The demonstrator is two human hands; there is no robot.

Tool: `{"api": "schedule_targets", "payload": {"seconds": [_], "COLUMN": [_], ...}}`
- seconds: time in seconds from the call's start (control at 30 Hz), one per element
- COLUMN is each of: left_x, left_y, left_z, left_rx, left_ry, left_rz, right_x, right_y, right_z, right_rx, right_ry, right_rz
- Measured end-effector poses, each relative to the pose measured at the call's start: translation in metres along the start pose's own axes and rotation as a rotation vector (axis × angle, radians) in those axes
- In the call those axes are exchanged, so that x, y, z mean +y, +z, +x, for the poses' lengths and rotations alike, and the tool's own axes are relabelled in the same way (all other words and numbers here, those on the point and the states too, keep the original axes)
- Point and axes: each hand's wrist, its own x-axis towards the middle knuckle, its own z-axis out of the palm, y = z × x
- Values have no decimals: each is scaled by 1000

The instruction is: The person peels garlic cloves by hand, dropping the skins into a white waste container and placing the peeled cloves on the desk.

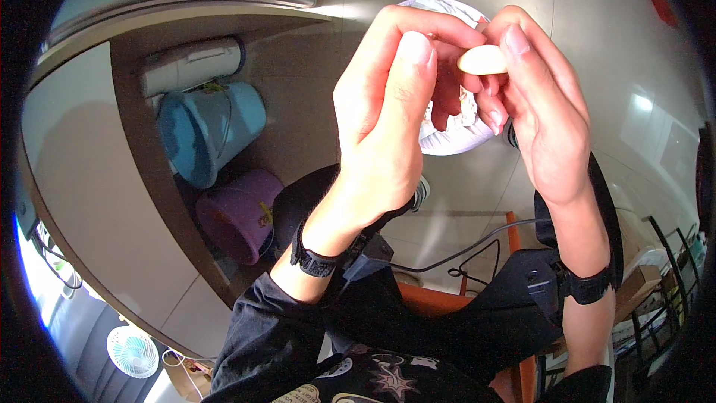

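A small pale, oval piece, perhaps a peeled garlic clove (483,60), is held by the thumb and fingers of my right hand (542,95). My left hand (386,101) is raised beside it, its index fingertip at the clove's upper left edge and its thumb bent upward. Whether the left fingers hold anything is hidden. Below both hands a round white bin (456,146) with a crumpled liner stands on the floor, partly covered by the hands. Black straps circle both wrists.
At left, under a pale worktop (78,123), lie a blue bucket (240,112) and a purple bucket (240,212). A small white fan (132,351) is at lower left. A black cable crosses above the orange stool frame (430,298). A black metal rack (665,280) stands at right.
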Motion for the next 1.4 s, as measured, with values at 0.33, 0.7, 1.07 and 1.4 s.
{"api": "schedule_targets", "payload": {"seconds": [0.33, 0.7, 1.07, 1.4], "left_x": [-1, 1, -1, 8], "left_y": [4, 0, -1, -4], "left_z": [0, 1, 1, -1], "left_rx": [-12, -110, -108, 9], "left_ry": [78, 114, 125, -207], "left_rz": [36, 63, 185, 363], "right_x": [-1, -8, -5, -9], "right_y": [-5, 0, 7, -16], "right_z": [-1, 4, 8, 6], "right_rx": [-35, 156, 356, 179], "right_ry": [46, -5, -74, 151], "right_rz": [41, 99, 37, -144]}}
